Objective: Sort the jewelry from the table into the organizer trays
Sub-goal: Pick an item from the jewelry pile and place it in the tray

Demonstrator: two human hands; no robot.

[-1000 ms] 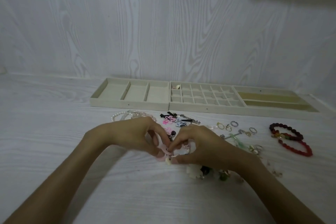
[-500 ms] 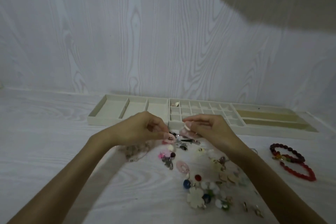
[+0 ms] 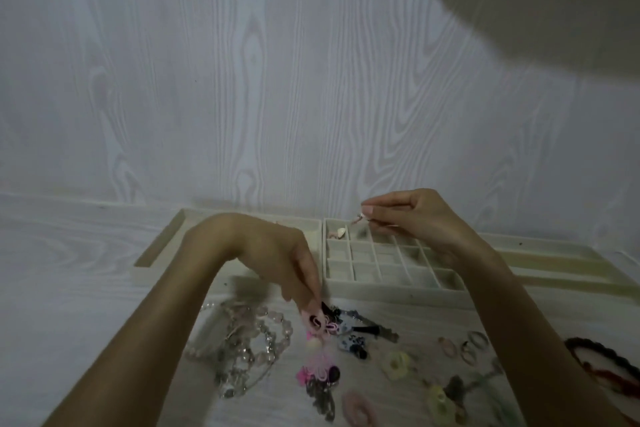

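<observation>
the grid tray point(image 3: 391, 262) is lying directly under the right hand point(image 3: 415, 218), its long side running left to right, so that hand is the nearer one. the right hand is pinching a small earring point(image 3: 360, 217) just above a back-row cell, beside the one holding a shell piece point(image 3: 337, 234). the left hand point(image 3: 277, 260) is pinching a pink earring point(image 3: 315, 321) over the jewelry pile point(image 3: 346, 350) below it.
</observation>
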